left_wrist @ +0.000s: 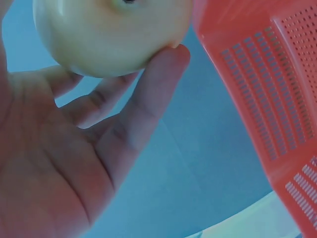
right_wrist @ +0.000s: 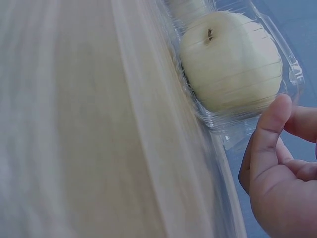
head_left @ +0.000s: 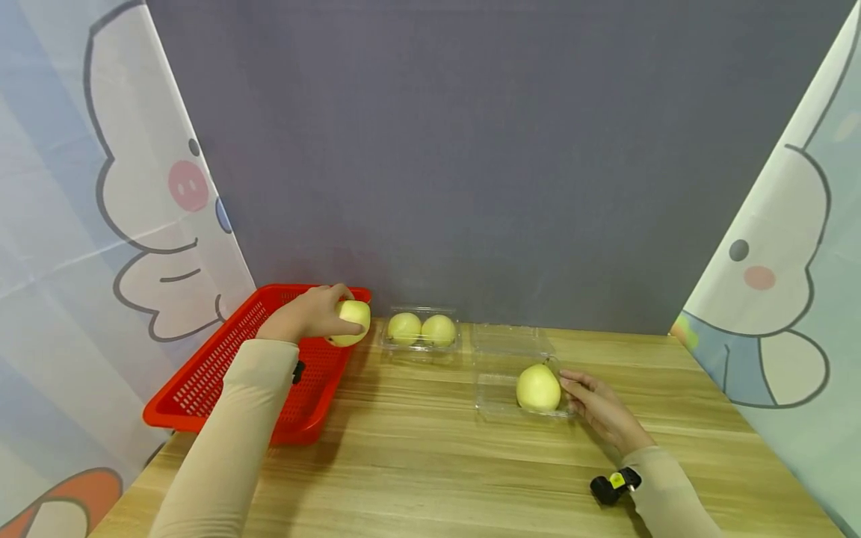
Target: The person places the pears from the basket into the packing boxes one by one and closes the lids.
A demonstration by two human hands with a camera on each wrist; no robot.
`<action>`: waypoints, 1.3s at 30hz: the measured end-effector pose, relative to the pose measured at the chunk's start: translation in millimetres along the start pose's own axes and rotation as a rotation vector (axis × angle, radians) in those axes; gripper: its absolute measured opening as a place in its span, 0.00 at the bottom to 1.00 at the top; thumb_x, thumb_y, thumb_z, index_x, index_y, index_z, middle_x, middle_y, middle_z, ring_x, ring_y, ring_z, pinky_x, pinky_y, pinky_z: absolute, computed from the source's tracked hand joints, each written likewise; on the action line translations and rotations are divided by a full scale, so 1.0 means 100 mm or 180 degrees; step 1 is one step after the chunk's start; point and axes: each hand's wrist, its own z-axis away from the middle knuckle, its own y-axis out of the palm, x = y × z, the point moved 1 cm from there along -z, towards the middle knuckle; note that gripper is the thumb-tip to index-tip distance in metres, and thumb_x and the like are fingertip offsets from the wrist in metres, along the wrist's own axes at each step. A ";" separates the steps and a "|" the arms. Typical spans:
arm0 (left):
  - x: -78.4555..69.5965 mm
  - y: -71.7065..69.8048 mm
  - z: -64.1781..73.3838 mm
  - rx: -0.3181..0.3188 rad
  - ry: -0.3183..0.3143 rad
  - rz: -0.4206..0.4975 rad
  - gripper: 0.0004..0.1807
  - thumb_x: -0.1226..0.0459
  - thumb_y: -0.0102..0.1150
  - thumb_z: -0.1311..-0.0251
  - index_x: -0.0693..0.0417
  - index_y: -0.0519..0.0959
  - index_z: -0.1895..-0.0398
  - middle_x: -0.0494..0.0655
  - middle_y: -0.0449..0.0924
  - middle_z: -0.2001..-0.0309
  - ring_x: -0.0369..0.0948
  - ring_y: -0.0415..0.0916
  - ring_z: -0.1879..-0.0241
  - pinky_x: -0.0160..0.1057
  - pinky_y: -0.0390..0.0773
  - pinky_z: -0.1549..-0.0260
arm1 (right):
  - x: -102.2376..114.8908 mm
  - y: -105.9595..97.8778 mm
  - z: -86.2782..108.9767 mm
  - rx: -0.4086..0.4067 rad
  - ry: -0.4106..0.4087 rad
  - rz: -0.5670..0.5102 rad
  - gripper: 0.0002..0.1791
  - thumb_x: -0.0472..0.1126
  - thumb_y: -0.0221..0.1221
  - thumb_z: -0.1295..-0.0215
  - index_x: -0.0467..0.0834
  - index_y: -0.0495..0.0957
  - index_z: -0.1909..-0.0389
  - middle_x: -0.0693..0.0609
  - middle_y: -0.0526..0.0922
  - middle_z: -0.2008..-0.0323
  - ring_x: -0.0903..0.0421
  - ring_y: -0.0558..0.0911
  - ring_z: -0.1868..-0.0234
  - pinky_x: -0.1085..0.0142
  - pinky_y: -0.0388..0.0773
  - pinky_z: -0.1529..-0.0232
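Note:
My left hand (head_left: 312,314) grips a round yellow pear (head_left: 353,323) over the right rim of a red plastic basket (head_left: 323,388). In the left wrist view, thumb and fingers curl round the same pear (left_wrist: 114,42). On the right, a clear plastic clamshell box (head_left: 494,400) lies with its lid folded back, and one pear (head_left: 538,387) sits in its right half. My right hand (head_left: 602,407) pinches the right end of this box between thumb and forefinger. The right wrist view shows the thumb of that hand (right_wrist: 285,183) at the rim, close to the pear (right_wrist: 233,62).
Behind, between basket and open box, stands another clear box (head_left: 420,345) with two pears inside. A grey partition (head_left: 430,164) rises at the back of the wooden table (head_left: 430,463). Cartoon-printed curtains (head_left: 753,314) hang at both sides.

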 end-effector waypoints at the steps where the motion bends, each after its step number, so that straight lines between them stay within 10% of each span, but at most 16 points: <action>1: -0.02 0.01 -0.01 0.0007 0.0005 0.0007 0.28 0.49 0.64 0.46 0.56 0.75 0.47 0.50 0.77 0.58 0.47 0.74 0.61 0.45 0.76 0.65 | 0.00 0.00 0.00 0.0009 0.0002 0.0002 0.31 0.40 0.50 0.21 0.25 0.53 0.28 0.49 0.70 0.55 0.62 0.72 0.62 0.74 0.77 0.65; 39: -0.82 0.49 -0.37 0.0302 0.0300 0.0219 0.35 0.43 0.67 0.47 0.52 0.74 0.40 0.47 0.77 0.54 0.42 0.75 0.61 0.41 0.77 0.66 | 0.02 0.00 0.01 0.0018 0.0012 -0.0046 0.32 0.40 0.50 0.21 0.25 0.52 0.28 0.50 0.71 0.55 0.62 0.72 0.62 0.74 0.76 0.65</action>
